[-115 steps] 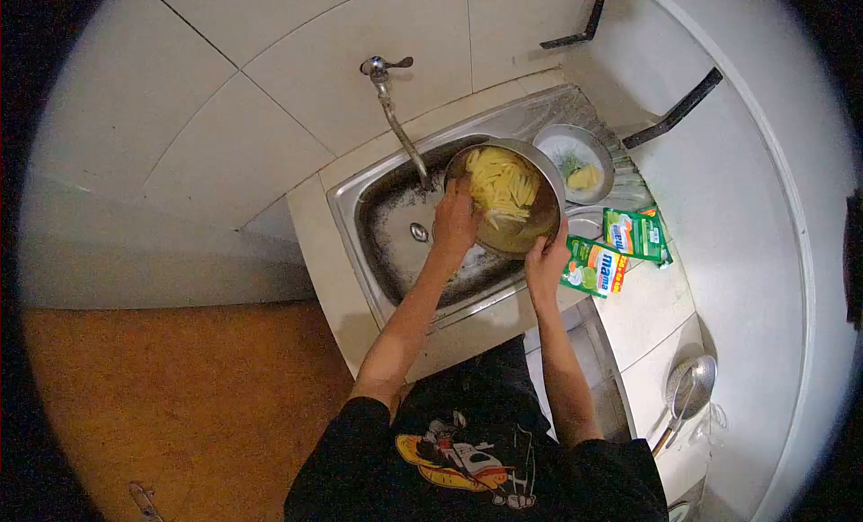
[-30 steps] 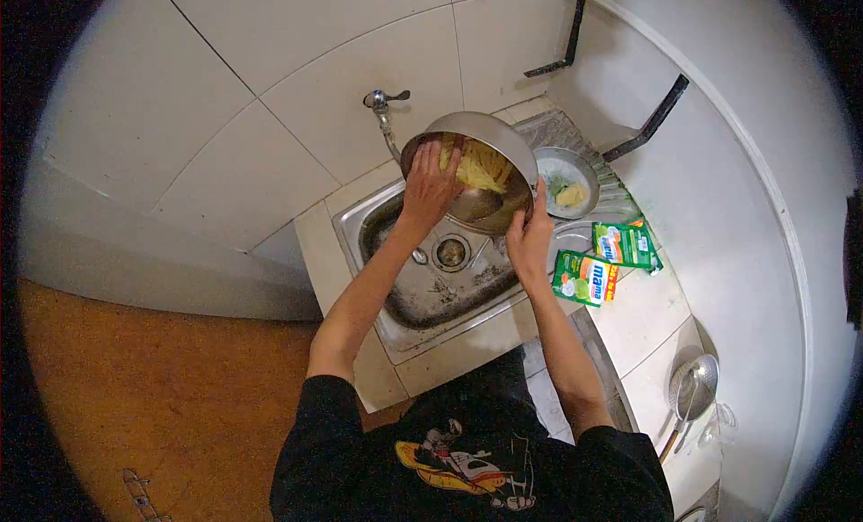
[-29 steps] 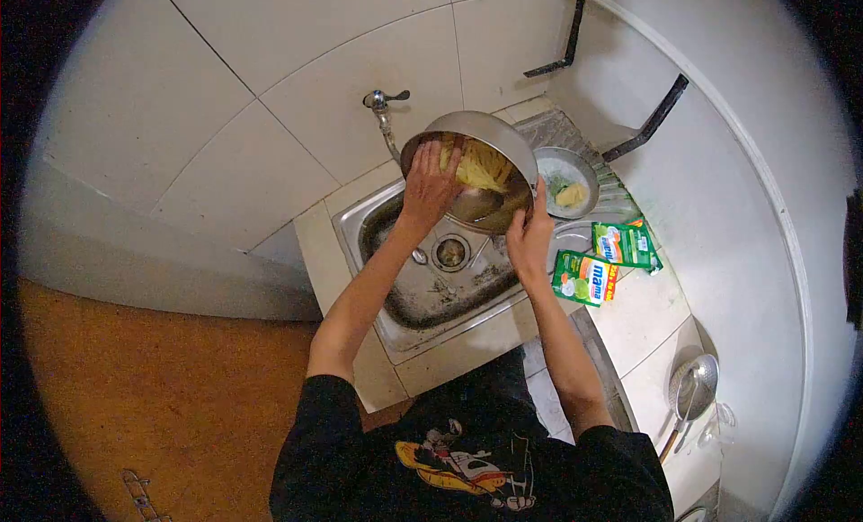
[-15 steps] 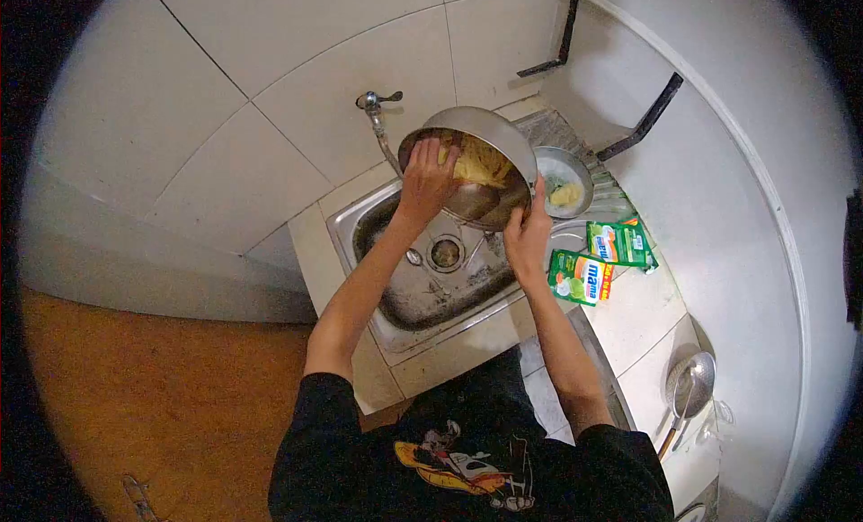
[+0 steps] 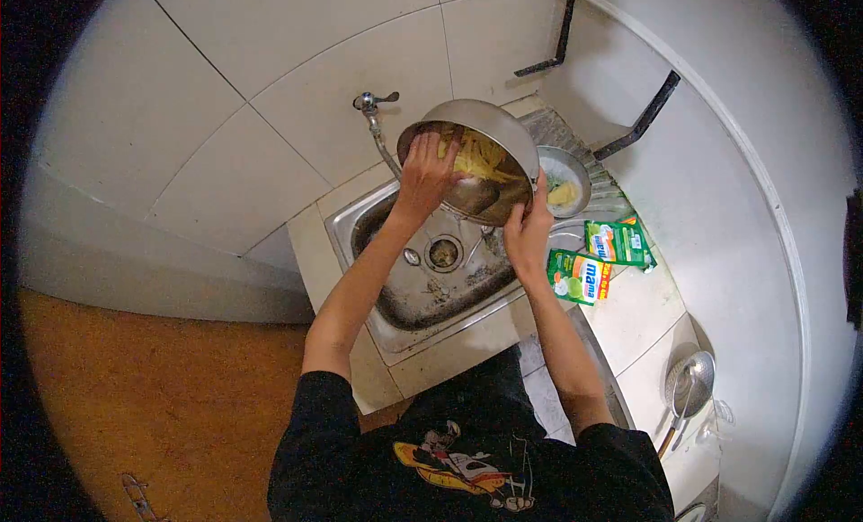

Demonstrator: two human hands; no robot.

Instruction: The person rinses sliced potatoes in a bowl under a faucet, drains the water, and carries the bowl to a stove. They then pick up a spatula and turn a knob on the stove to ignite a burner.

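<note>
Tilted further, the silvery bowl (image 5: 494, 117) (right grip (image 5: 529, 238) clamped on it) shows yellow strips (image 5: 486, 160).

The metal bowl (image 5: 490, 119), nearly level between the hands 3.8 s ago, now tips steeply, its far side raised beyond them and its mouth turned toward the person. The left hand (image 5: 424, 176) has gone from the bowl's left edge to inside it, fingers extended beside the yellow strips (image 5: 485, 155). The right hand (image 5: 529, 237) has come round from the lower rim to the right side, thumb over the lip. The drain (image 5: 444, 253), hidden before, now shows below and between the hands, while the tap spout (image 5: 382, 149) has its end hidden beyond the left hand. Over the last half second the strips have loosened and spread toward the right hand.
</note>
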